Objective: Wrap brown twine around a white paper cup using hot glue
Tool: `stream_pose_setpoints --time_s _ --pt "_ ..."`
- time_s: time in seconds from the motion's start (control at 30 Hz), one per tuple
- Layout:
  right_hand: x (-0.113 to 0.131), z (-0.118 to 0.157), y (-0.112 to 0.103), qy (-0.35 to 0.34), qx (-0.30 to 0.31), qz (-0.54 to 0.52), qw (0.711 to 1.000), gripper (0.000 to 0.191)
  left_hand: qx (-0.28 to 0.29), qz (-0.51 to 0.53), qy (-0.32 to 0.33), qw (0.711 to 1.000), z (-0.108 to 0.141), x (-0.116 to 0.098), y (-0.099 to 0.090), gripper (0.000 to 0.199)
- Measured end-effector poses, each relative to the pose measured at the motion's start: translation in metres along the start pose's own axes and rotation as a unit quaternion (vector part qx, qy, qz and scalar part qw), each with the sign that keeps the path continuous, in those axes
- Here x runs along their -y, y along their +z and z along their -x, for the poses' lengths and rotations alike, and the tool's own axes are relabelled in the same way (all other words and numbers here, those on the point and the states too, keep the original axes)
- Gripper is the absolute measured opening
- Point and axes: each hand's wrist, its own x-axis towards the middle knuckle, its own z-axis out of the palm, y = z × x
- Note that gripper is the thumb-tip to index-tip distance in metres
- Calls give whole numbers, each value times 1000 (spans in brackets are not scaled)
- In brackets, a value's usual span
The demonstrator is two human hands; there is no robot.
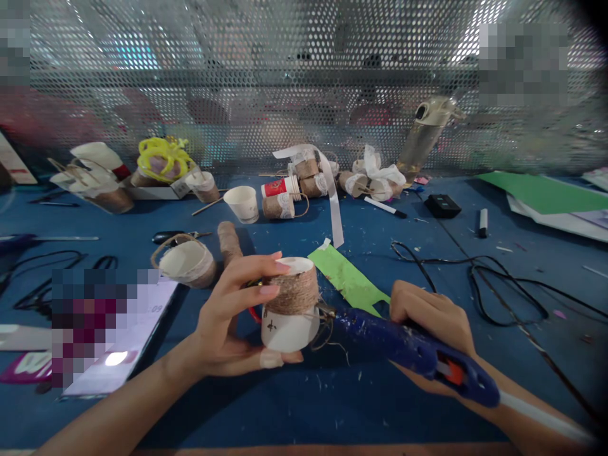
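Observation:
My left hand [237,310] grips a paper cup [291,329] held upside down, fingers on its upper part and thumb at its lower rim. Brown twine [297,292] wraps the upper half of the cup; the lower half is bare white with a dark printed mark. In my right hand [430,313] is a blue glue gun [394,339] with a white glue stick [541,415] out of its back. The nozzle meets the cup's right side at the lower edge of the twine. A loose twine end hangs there.
A twine-wrapped cup [187,261] and a phone [128,342] lie to the left. Green paper [349,275] sits behind the cup. Several decorated cups [308,177] and a water bottle [424,136] line the perforated screen [266,82]. A black cable [475,259] loops at right.

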Motion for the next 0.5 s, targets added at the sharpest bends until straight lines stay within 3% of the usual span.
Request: stream_pose_setpoints --time_s 0.23,0.5 --pt "4 0 3 -29 -26 0 999 24 22 62 -21 998 4 -1 3 101" --pt "6 -2 -1 -18 -6 0 1000 18 -19 106 -37 993 7 3 5 102"
